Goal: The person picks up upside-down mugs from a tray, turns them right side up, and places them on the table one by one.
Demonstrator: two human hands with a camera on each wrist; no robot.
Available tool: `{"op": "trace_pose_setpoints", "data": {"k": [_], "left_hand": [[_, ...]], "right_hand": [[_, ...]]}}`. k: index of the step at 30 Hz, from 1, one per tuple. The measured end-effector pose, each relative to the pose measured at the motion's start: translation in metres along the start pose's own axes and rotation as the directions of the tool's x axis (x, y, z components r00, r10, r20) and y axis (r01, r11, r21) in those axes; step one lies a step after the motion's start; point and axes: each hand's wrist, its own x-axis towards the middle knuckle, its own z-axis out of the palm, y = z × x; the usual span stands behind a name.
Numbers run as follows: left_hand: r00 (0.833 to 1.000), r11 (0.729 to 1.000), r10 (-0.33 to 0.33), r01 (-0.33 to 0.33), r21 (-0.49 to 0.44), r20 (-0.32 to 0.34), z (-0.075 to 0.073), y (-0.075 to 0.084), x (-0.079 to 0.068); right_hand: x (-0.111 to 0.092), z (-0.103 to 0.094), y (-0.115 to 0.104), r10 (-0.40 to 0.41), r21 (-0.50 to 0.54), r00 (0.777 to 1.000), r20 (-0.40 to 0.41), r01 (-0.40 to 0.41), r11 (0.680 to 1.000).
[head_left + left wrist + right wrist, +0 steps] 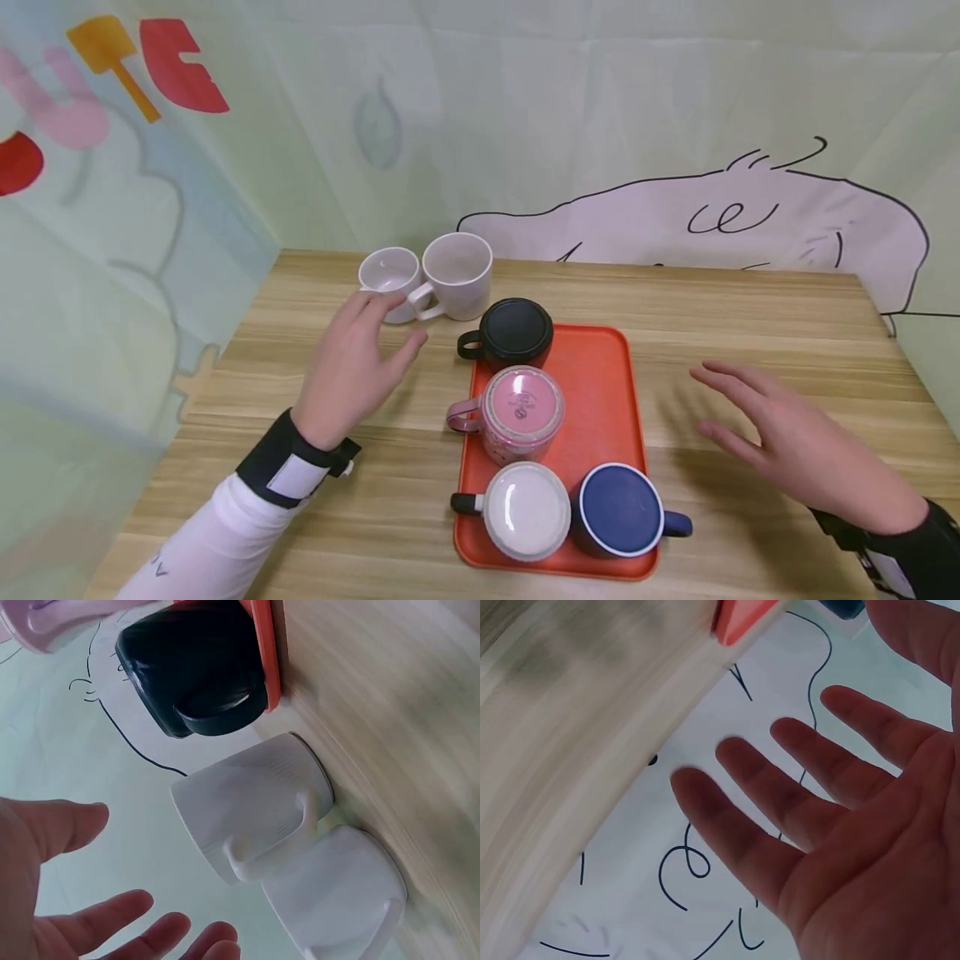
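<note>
My left hand (356, 367) hovers with spread fingers just in front of two upright white mugs, a smaller one (392, 271) and a larger one (459, 279), at the back of the table. In the left wrist view the larger white mug (247, 795) shows its handle, and nothing is in the hand. On the orange tray (596, 400) several mugs stand upside down: black (517, 333), pink (522, 408), white with a black handle (527, 511) and blue (621, 510). My right hand (787, 433) is held above the wood right of the tray, fingers extended, holding nothing.
The wooden table (720, 317) meets a printed cloth backdrop (600, 100) at its back edge. Handles of the black, pink and white mugs stick out past the tray's left rim, and the blue mug's handle past the right rim.
</note>
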Motion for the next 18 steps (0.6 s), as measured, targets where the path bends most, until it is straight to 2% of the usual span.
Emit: {"op": "trace_pose_setpoints", "data": {"k": [7,18], "left_hand": [[0.999,0.999,0.041,-0.041,-0.011,0.019,-0.002,0.0,-0.011],[0.996,0.998,0.057,-0.058,0.021,0.072,0.001,-0.005,-0.028]], "right_hand": [[-0.009,-0.008,-0.012,0.013,0.029,0.998,0.056,-0.015,0.999],[-0.02,-0.012,-0.029,-0.015,0.098,0.993,0.114,0.004,0.995]]}}
